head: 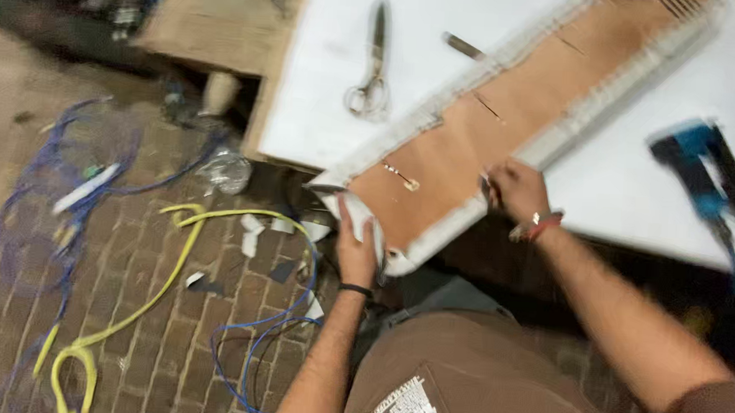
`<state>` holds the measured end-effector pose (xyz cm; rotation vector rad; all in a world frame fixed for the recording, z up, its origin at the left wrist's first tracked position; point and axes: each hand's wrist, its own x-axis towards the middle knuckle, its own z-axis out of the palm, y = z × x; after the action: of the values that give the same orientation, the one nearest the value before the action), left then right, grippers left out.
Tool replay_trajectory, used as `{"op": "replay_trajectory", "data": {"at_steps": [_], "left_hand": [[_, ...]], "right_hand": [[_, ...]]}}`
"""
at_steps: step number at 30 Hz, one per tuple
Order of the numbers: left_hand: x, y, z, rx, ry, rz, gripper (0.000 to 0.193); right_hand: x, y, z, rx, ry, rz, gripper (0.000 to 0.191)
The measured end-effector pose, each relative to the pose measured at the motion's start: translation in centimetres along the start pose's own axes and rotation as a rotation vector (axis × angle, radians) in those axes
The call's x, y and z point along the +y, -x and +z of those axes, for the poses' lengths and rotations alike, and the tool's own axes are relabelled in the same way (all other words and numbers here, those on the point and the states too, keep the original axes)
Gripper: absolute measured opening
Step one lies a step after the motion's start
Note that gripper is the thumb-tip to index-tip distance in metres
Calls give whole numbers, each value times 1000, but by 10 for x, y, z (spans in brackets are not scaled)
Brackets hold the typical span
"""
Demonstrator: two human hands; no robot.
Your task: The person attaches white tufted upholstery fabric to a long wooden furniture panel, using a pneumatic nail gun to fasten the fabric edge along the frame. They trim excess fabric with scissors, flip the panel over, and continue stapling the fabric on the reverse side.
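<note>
My left hand [355,252] pinches the loose white cloth [352,207] at the corner of the long brown board [506,113] on the white bench [637,187]. My right hand [518,189] presses its edge. The board looks stiff and light, so I hold its edges.

Table: white flat worktop [637,187], its near edge overhanging the floor
On the table: long brown board wrapped in white fabric along its edges [506,113], lying diagonally with its near end past the edge; metal scissors [373,64], closed, left of the board; blue and black power tool [705,170], blurred, right of the board
Beside the table: brown cardboard sheet [218,18]
Floor: reddish brick paving [154,287]
On the floor: yellow hose [140,303]; blue wires [66,191]; white fabric scraps [257,230]
</note>
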<state>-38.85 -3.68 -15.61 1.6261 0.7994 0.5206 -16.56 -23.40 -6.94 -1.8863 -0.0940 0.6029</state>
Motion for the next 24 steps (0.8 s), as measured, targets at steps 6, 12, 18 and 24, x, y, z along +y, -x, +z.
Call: {"op": "replay_trajectory", "data": {"at_steps": [6, 12, 18, 24], "left_hand": [[-4, 5, 3, 20, -113, 49, 73], [6, 22, 13, 45, -149, 16, 73], [8, 33, 42, 109, -182, -190, 70], [-7, 32, 48, 121, -153, -101, 68]], "right_hand": [[34, 18, -113, 256, 230, 77, 28], [27, 2, -197, 505, 932, 18, 71], [21, -47, -239, 364, 1009, 119, 110], [41, -70, -248, 272, 984, 195, 109]]}}
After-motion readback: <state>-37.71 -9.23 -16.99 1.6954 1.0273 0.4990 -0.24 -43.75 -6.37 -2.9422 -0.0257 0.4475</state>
